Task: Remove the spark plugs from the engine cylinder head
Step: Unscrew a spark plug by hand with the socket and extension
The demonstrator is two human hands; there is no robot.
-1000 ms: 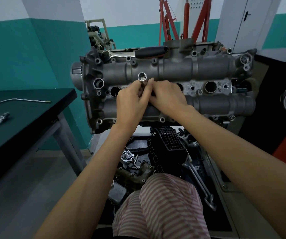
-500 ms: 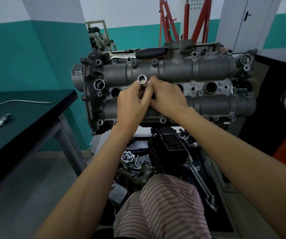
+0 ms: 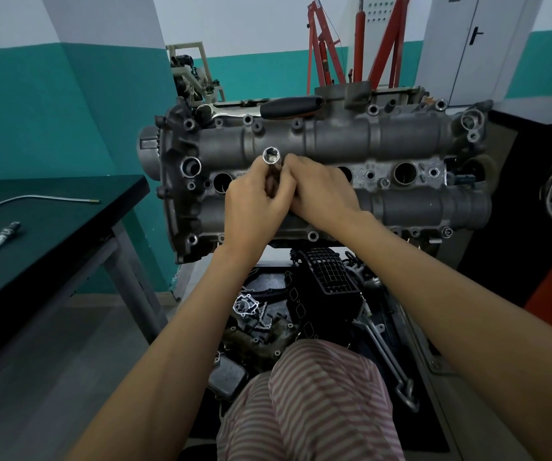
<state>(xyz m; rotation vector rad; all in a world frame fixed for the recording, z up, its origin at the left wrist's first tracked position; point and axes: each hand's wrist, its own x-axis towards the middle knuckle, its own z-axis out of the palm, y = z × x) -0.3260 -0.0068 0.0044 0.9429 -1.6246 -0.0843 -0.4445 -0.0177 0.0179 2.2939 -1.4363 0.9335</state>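
The grey engine cylinder head (image 3: 401,141) stands upright in front of me, its row of spark plug wells facing me. A shiny spark plug socket (image 3: 272,158) sticks out toward me from the second well from the left. My left hand (image 3: 254,207) grips the socket's shaft from the left. My right hand (image 3: 324,194) holds the same shaft from the right, fingers curled round it. The well under my hands is hidden. Open wells show at the left (image 3: 223,182) and right (image 3: 405,173). One removed spark plug (image 3: 5,235) lies on the dark table (image 3: 68,234) at the left.
A ratchet with a black handle (image 3: 287,106) lies on top of the cylinder head. A bent metal tube (image 3: 31,198) rests on the table. Below the head lie loose engine parts and a wrench (image 3: 387,357). A red engine hoist (image 3: 361,41) stands behind.
Both hands stay on the socket; the fingers have shifted slightly around it, and the socket's open end sits in nearly the same place.
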